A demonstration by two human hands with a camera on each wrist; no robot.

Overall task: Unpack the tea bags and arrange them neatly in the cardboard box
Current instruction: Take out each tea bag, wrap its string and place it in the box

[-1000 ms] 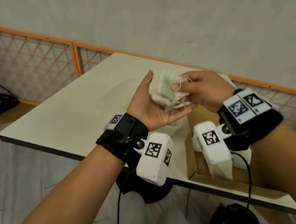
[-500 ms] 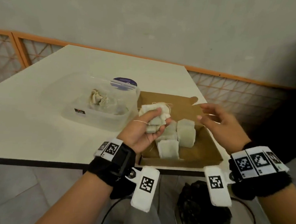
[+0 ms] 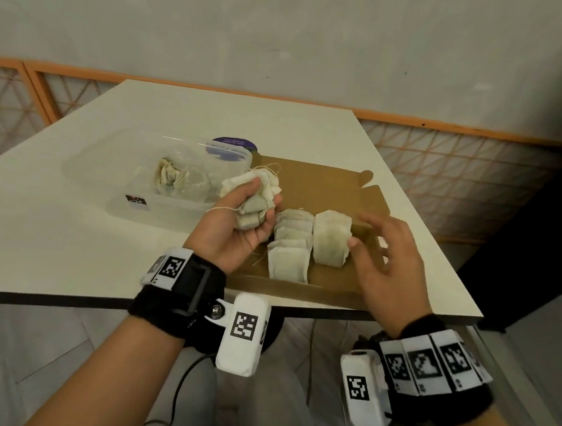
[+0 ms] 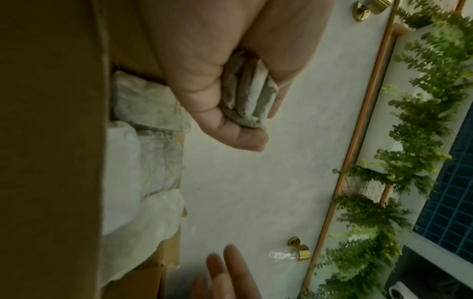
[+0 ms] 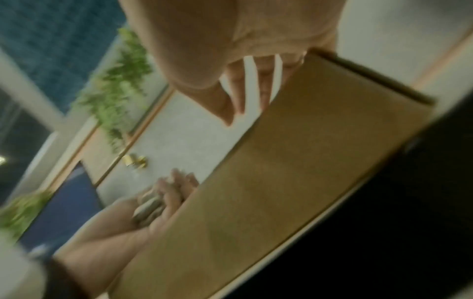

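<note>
Clear plastic tub (image 3: 163, 186) flanks left hand (image 3: 239, 223) clutching tea bags (image 3: 254, 194); right hand (image 3: 389, 252) spread, empty.

on the desk (image 3: 74, 233) a plastic tub (image 3: 148, 201) sits left of the cardboard box (image 3: 324, 182), touching it; two rows of tea bags (image 3: 307, 244) lie side by side in the box's near half.

Bare forearms wear black wristbands (image 3: 182, 300) carrying white camera modules (image 3: 242, 334) with black square-coded markers, thin black cables (image 3: 180, 387) trailing below.
</note>
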